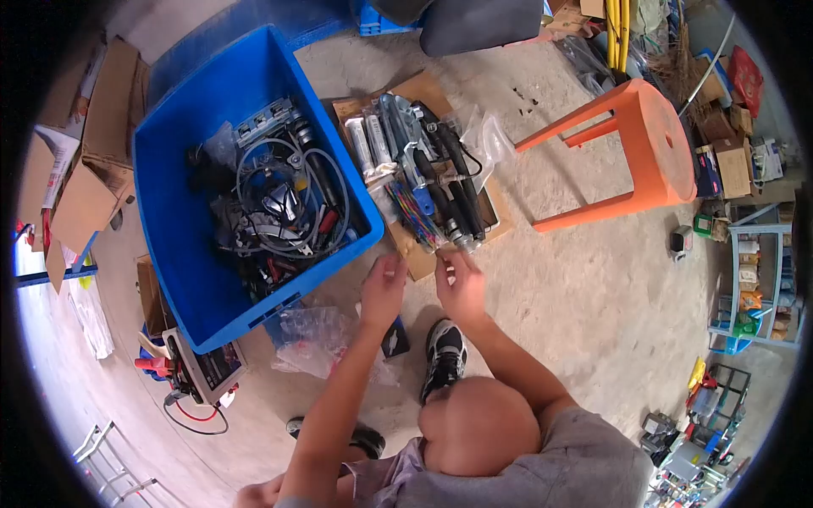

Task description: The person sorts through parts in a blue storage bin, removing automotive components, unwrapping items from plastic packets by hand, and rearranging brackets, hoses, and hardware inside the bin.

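My left hand (384,289) is closed, fingertips curled together, at the near left corner of a cardboard box piece (419,264). Whatever it may pinch is too small to make out. My right hand (461,286) has its fingers drawn together at the near ends of a bundle of thin multicoloured strands (412,212); I cannot tell whether it grips them. On the cardboard beyond my hands lie white tubes (370,144), a grey metal tool with a blue handle (421,201) and black tools with metal ends (457,190). Clear plastic wrapping (487,144) lies on the right side.
A large blue bin (190,279) of cables and metal parts stands at left. An orange stool (639,144) lies on its side at right. Plastic bags (318,339) and a small black box (395,337) lie near my feet. Shelves (758,279) stand far right.
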